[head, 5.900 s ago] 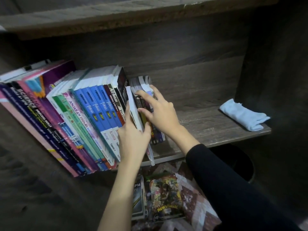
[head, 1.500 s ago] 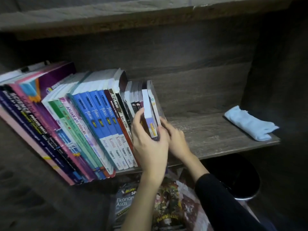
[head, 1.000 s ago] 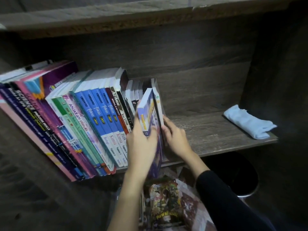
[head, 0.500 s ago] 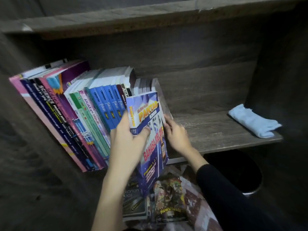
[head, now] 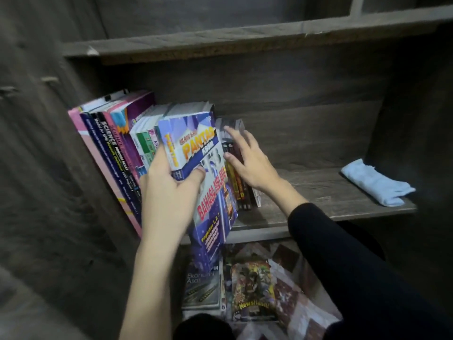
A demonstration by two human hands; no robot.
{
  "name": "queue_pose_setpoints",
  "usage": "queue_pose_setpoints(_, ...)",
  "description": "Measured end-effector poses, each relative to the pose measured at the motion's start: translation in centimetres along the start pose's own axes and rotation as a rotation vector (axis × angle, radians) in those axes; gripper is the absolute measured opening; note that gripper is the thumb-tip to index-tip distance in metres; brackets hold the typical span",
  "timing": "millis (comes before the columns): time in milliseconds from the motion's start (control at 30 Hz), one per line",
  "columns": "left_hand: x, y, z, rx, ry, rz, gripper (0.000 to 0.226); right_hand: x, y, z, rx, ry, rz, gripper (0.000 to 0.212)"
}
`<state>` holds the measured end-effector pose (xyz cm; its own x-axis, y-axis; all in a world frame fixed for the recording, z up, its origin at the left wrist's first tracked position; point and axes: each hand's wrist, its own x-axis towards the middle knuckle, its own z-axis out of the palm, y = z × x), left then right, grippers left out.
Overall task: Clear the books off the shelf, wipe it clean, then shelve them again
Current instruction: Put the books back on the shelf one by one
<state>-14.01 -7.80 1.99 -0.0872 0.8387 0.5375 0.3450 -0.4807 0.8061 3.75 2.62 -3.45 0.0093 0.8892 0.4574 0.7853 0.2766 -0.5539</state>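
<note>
My left hand (head: 169,195) grips a blue book (head: 203,173) with "PANTAS" and "BAHASA MELAYU" on its cover, held in front of the shelf and tilted, cover towards me. A row of books (head: 115,146) leans along the left half of the wooden shelf (head: 306,200). My right hand (head: 250,163), fingers spread, touches several thin dark books (head: 236,182) at the right end of that row. A folded light blue cloth (head: 372,182) lies at the shelf's right end.
Below the shelf, a grey book (head: 203,285) and a comic (head: 252,290) lie on a patterned floor covering. An upper shelf board (head: 220,42) runs overhead. Dark side panels close in left and right. Bare shelf surface lies between the books and the cloth.
My left hand pulled the blue book out of the row and now holds it higher, cover facing me. My right hand moved up onto the thin dark books. The camera has shifted right.
</note>
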Motion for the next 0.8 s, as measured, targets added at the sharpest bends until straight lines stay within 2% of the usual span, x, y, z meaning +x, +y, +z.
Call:
queue_pose_setpoints(100,-0.2,0.2,-0.2,0.009,0.003,-0.004,0.028,0.7,-0.8,-0.1,-0.100,-0.074,0.005,0.049)
queue_pose_setpoints(333,-0.4,0.4,-0.4,0.031,-0.001,0.001,0.029,1.0,-0.5,-0.3,-0.187,-0.054,0.012,0.045)
queue_pose_setpoints(600,-0.3,0.2,0.7,0.083,-0.015,-0.002,0.027,0.9,0.5,-0.4,-0.122,0.153,0.012,0.029)
queue_pose_setpoints(800,0.5,0.4,2.5,0.111,-0.049,0.018,0.032,0.7,1.3,-0.9,-0.076,0.183,-0.031,0.025)
